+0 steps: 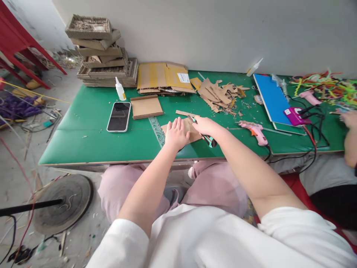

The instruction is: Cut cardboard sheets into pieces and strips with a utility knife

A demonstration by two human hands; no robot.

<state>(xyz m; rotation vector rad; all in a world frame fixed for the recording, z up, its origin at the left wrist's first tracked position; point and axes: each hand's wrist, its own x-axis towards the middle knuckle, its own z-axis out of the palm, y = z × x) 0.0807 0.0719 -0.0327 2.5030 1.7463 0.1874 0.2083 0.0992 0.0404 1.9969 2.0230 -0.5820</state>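
A flat piece of brown cardboard (192, 131) lies on the green table (92, 137) near its front edge. My left hand (176, 134) presses flat on the cardboard, fingers stretched out. My right hand (206, 127) is closed round a teal-handled utility knife (209, 140), its blade end at the cardboard's far edge. A clear green ruler (157, 130) lies just left of the cardboard.
A phone (119, 116), a glue bottle (120, 89) and a small cardboard stack (146, 107) lie to the left. Cardboard scraps (220, 93), a pink glue gun (255, 131) with cables and a blue board (272, 97) are right. Woven trays (104, 56) stand at the back left. Another person's hand (349, 120) is far right.
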